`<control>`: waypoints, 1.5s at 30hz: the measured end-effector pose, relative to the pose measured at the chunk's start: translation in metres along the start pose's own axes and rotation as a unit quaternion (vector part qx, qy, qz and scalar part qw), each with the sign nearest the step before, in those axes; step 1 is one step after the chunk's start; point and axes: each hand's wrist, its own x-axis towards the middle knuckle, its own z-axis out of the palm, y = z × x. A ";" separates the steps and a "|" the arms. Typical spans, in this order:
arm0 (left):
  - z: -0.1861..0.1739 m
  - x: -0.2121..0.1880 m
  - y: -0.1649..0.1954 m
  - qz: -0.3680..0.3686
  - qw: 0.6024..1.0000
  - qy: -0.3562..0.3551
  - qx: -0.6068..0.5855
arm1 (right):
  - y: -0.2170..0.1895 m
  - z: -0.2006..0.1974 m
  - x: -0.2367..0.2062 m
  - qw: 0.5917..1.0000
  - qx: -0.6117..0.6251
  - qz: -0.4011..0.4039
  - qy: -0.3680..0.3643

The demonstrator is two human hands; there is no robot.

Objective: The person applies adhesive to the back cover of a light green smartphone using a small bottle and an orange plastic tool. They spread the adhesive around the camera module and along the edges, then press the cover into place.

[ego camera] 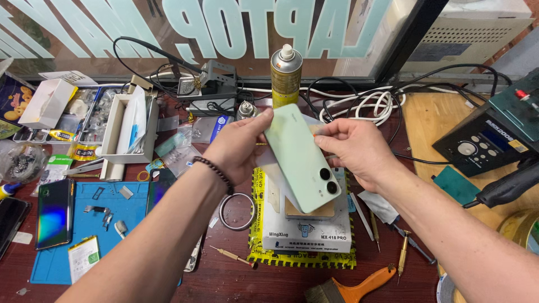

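Note:
A pale green phone back cover (300, 160) with two round black camera lenses hangs tilted above the bench, lenses at its lower right. My left hand (238, 148), with a dark bead bracelet on the wrist, pinches its upper left edge. My right hand (356, 148) holds its upper right edge, fingers partly behind it. Under the cover sits a white box-shaped device (309, 230) on a yellow mat (264, 255). A white sheet shows behind the cover.
A blue work mat (84, 235) at left carries a phone, a battery and small parts. A yellow spray can (286, 76) stands behind. Tangled cables, a soldering station (494, 132), screwdrivers, a brush (351, 289) and parts trays lie around.

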 end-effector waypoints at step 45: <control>0.045 0.023 -0.039 -0.029 0.993 0.074 0.087 | 0.023 -0.017 -0.003 0.989 0.148 -0.002 0.028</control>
